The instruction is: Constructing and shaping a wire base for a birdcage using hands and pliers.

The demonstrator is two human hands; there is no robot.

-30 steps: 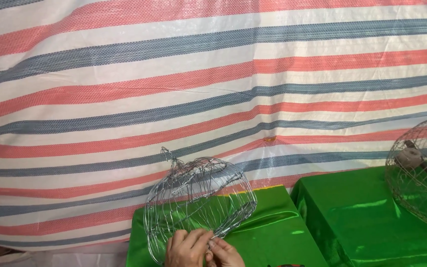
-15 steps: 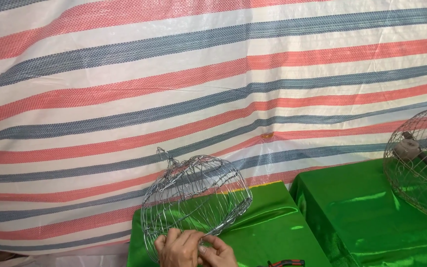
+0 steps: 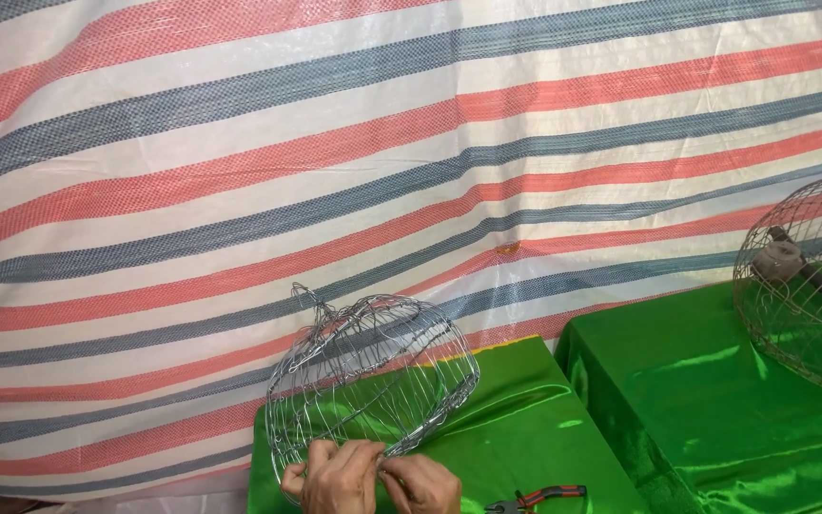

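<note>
A rounded wire cage frame of silver wire stands tilted on a table covered in shiny green cloth, at the bottom middle of the head view. My left hand and my right hand are pressed together at the cage's lower rim, fingers pinching the wire there. Both hands are cut off by the bottom edge of the frame. A pair of pliers with red and black handles lies on the cloth just right of my right hand.
A second green-covered table stands to the right, with a narrow gap between the two. On it sits a larger wire mesh dome with a dark rod and pale fitting inside. A striped red, blue and white tarp hangs behind.
The view has shifted slightly, so the cage and hands sit a little higher and left. The pliers have come into view. My hands stay on the cage's lower rim.
</note>
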